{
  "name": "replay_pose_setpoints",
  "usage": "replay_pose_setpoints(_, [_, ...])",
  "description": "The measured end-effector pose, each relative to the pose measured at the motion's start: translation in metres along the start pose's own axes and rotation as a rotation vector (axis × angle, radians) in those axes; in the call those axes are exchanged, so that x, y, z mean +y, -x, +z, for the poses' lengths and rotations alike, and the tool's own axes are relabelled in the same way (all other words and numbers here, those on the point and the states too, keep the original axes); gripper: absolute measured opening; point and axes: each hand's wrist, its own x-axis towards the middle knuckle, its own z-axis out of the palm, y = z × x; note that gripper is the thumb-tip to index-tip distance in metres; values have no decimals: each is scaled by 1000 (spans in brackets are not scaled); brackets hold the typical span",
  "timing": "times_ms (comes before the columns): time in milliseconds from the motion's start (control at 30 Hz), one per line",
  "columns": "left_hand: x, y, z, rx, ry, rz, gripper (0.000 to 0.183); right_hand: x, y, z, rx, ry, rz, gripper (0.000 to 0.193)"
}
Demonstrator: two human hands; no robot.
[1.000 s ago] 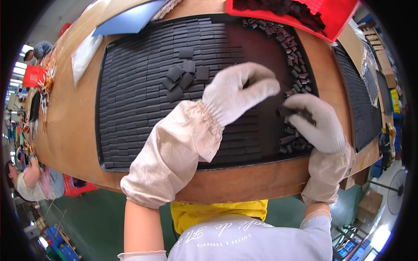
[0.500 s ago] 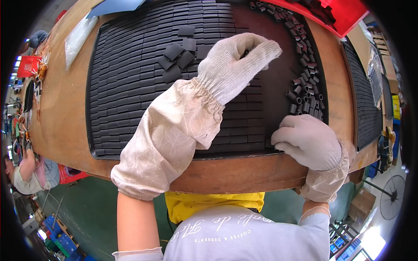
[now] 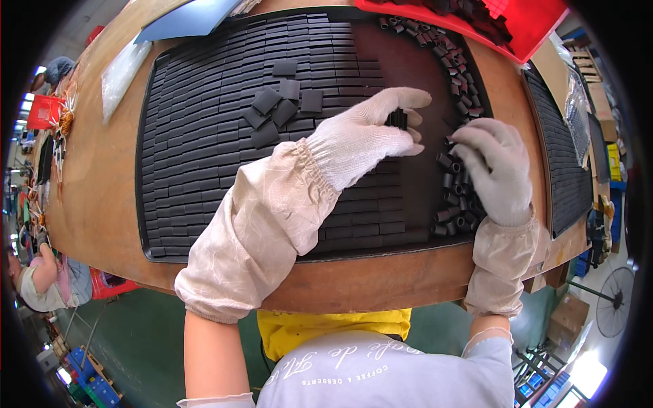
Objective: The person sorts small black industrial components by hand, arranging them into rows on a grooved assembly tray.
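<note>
My left hand (image 3: 371, 132), in a white knit glove, is above the right part of a big black tray (image 3: 425, 88). Its thumb and fingers hold a small dark ribbed piece (image 3: 396, 120), partly hidden; its exact kind I cannot make out. At the tray's right side, my gloved right hand (image 3: 498, 166) has its fingertips closed at a small black tube (image 3: 449, 141). Loose black tubes (image 3: 449, 214) lie below and above that hand along the tray's right edge. Close rows of flat black pieces (image 3: 204, 156) cover the tray's left and middle, with several loose square ones (image 3: 266, 100) on top.
A red bin (image 3: 537, 30) with dark pieces stands beyond the tray at the far right. Another filled black tray (image 3: 558, 149) lies to the right. On the wooden table (image 3: 88, 183) are a clear plastic bag (image 3: 122, 78) and a blue sheet (image 3: 183, 20). A person (image 3: 51, 275) sits at far left.
My right hand has moved up and away from the near corner, along the loose tubes. My left hand has come down and turned, so the dark piece between its fingers now shows.
</note>
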Motion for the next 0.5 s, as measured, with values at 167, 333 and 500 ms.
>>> replay_pose_setpoints(167, [3, -1, 1, -47, 104, -17, 60, -15, 6, 10, -87, 89, -38, 26])
replay_pose_setpoints(333, [3, -2, 4, -66, 151, -37, 67, -11, 3, 14, -70, 61, -60, 27])
replay_pose_setpoints(500, [3, -5, 3, -42, 71, -68, 67, -19, -8, 6, 181, -116, -69, 28])
